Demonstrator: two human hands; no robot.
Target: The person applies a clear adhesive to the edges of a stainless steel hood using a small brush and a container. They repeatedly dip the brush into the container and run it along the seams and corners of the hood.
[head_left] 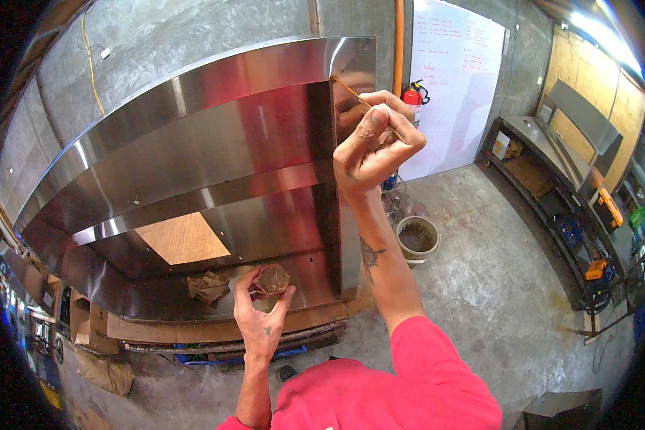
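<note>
A large brushed stainless steel housing (183, 107) with an open, stepped inside stands before me. My right hand (373, 147) is raised at its upper right corner, fingers pinched round a thin brown stick (352, 92). The stick's far end meets the steel near the corner where the top and side edges join; whether it has bristles is too small to tell. Lower down, my left hand (259, 322) grips a small round cup (273, 279) with brownish contents, in front of the housing's lower inside. A crumpled brown paper (208, 287) lies beside that hand inside the housing.
A square opening (185, 239) in the housing shows wood behind. Cardboard (229, 331) lies under its lower edge. To the right are a bucket (418, 239), a fire extinguisher (413, 95), a whiteboard (455, 79) and a dark workbench (545, 186) with tools.
</note>
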